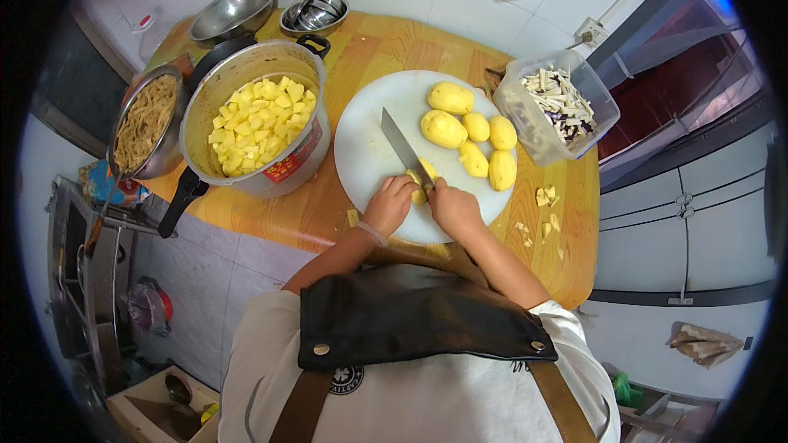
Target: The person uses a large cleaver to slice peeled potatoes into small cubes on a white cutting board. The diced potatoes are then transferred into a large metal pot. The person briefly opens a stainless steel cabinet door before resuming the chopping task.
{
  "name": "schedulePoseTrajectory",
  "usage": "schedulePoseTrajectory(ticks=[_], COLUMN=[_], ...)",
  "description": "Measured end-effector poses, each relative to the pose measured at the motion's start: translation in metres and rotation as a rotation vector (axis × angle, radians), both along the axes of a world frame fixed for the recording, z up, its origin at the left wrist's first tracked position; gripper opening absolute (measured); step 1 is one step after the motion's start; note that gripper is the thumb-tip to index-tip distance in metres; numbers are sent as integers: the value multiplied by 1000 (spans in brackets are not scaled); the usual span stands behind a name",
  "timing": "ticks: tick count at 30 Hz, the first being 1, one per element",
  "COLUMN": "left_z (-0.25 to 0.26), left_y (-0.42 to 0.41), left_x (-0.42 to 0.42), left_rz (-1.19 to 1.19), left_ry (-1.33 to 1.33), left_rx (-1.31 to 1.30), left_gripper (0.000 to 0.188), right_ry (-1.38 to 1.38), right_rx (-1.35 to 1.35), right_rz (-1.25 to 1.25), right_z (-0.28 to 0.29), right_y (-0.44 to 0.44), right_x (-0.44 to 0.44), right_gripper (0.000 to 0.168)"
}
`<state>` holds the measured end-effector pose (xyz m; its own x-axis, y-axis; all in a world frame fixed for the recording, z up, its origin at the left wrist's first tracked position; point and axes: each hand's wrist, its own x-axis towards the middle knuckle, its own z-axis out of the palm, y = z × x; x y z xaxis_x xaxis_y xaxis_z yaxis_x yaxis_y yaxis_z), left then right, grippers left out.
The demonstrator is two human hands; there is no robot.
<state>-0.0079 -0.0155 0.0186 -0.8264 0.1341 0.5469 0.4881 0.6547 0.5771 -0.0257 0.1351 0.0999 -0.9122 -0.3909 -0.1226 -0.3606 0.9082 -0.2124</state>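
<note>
My right hand (454,208) grips the handle of a kitchen knife (401,145), whose blade points up and to the left over a round white cutting board (363,129). Under the blade lies a peeled potato (426,167), partly hidden by the knife and fingers. My left hand (390,202) holds that potato from the left side, fingers curled. Several whole peeled potatoes (450,98) rest on the right part of the board. To the left, a large pressure-cooker pot (295,166) holds many potato chunks (261,126).
Right of the board stands a clear plastic container (529,135) of cut eggplant strips. Potato scraps (545,195) lie on the wooden table (572,258). A metal bowl (175,151) of shredded food, an empty metal bowl (237,9) and stacked small bowls (314,14) surround the pot.
</note>
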Motion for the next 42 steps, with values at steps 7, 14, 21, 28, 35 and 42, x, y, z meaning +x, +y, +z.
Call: schedulePoseTrajectory(ticks=[7,14,21,28,35,42], left_z=[-4,5,19,-17,-17,-27], left_y=[-6,-18,-18,10,5,2], left_x=[-6,-17,-65,-20,-17,-18], left_rz=[-99,-159,-363,206,160,159], left_ry=[-36,-38,-401,-272,-303,-328], left_rx=[-181,-229,-405,164,367,391], left_gripper=[21,28,46,42,29,27], right_ry=[-70,103,278,289,161,171], right_rx=[50,-278,-248,-210,-73,-91], right_rz=[64,-74,-158,-80,64,69], right_z=[14,5,30,52,-4,24], right_y=[8,22,55,52,23,14], right_x=[2,-14,-9,-8,-18,-12], right_gripper=[27,31,28,26,27,27])
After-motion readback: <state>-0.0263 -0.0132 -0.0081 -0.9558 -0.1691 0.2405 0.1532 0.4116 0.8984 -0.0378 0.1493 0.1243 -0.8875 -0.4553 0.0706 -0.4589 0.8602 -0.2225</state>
